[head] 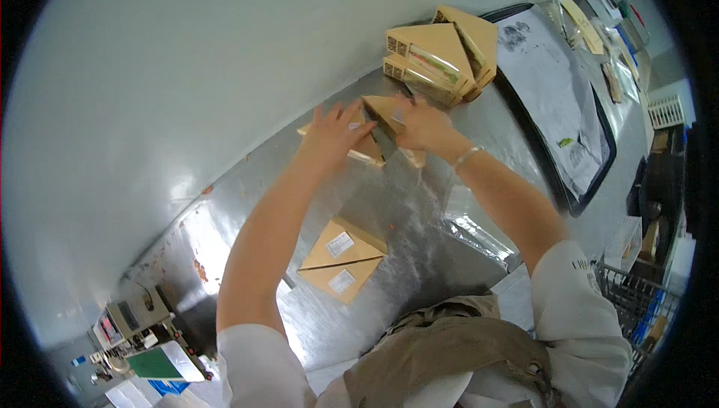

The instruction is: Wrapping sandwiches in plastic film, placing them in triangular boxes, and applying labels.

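Observation:
My left hand [335,134] lies spread over a kraft-card triangular sandwich box [368,150], its thumb along the right side. Beside it, my right hand [420,121] grips a second triangular box [380,107] that also bears a label. A narrow gap separates these two boxes near the wall. Closer to my body, two labelled triangular boxes [368,239] lie with their long sides together, forming a four-sided shape. Beyond my right hand, a stack of windowed sandwich boxes [429,37] shows fillings through clear film. My fingers partly hide both boxes they touch.
A steel worktop [415,273] meets a smooth wall [185,59]. Clear plastic packaging [477,234] lies under my right forearm. To the right is a dark tray [514,99] lined with stained paper [545,82]. A machine [132,315] stands at lower left, and a wire basket [632,298] at lower right.

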`<move>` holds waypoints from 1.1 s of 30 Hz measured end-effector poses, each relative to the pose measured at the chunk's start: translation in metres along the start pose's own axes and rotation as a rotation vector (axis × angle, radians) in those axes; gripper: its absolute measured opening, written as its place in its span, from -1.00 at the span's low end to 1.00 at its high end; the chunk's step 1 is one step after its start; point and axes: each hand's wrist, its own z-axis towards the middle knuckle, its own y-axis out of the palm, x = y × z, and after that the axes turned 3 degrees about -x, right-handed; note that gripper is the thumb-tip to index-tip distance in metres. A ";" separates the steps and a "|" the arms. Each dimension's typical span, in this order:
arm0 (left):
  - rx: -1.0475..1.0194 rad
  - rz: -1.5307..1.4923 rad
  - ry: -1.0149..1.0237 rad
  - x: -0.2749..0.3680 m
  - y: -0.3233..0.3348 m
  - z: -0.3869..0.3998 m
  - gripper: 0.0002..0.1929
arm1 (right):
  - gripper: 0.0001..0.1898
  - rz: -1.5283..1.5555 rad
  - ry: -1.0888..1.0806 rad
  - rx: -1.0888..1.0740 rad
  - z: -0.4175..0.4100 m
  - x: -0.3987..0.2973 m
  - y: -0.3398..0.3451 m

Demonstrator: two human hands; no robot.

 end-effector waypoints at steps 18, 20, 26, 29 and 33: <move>0.188 -1.802 -1.476 0.113 -0.023 -0.231 -0.34 | -0.22 0.117 -0.573 -0.188 -0.081 -0.026 -0.017; 0.242 -1.866 -1.596 0.149 -0.014 -0.239 -0.35 | -0.23 0.034 -0.684 -0.272 -0.103 -0.061 -0.018; 0.392 -1.973 -1.642 0.193 -0.035 -0.209 -0.36 | -0.19 -0.230 -0.698 -0.243 -0.137 -0.120 0.024; 0.316 -2.233 -1.478 0.196 -0.033 -0.213 -0.41 | -0.21 -0.232 -0.715 -0.216 -0.139 -0.120 0.037; 0.592 -2.499 -1.367 0.202 -0.029 -0.221 -0.58 | -0.27 -0.124 -0.844 -0.236 -0.126 -0.109 0.043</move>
